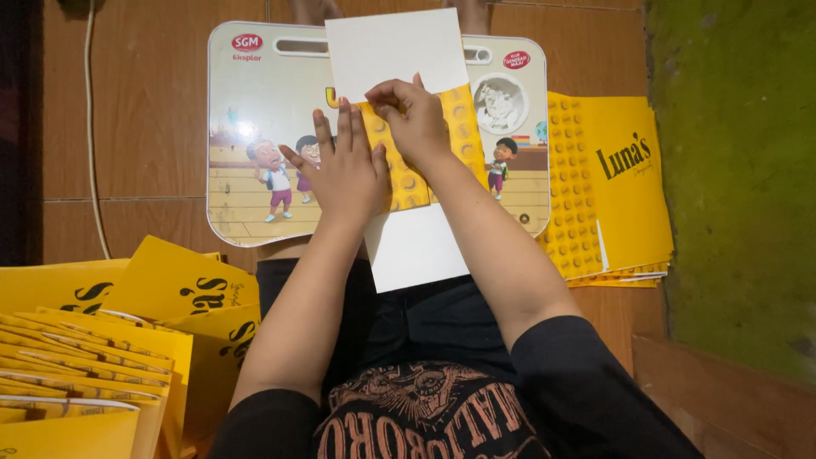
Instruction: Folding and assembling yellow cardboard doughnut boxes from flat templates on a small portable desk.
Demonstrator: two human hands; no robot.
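1. Wooden floor (144,127): brown boards; the person sits on it, legs under the work.

2. Lap desk (255,153): white-rimmed worktop printed with cartoon children, resting over the knees. It looks free to rock, which would shift anything being aligned on it.

3. Folded yellow pieces (93,340): a loose heap at the person's left, overlapping and leaning. Likely to slide if nudged by an elbow.

4. Flat yellow stack (612,187): unfolded sheets on the floor at the right, just beside the lap desk, edges slightly fanned.

5. White sheet (399,55): long card lying up the middle of the lap desk, its near end hanging over the edge toward the lap. Unsupported there, it may bend or slip.

6. Yellow dotted sheet (463,115): lying across the white sheet, mid-desk, under both hands. A skewed fold or crease is the main risk if it creeps while pressed.

7. Left hand (344,174): grip released, fingers spread, palm flat on the yellow dotted sheet.

8. Right hand (416,119): fingers curled, pinching the yellow dotted sheet at its upper edge against the white sheet.
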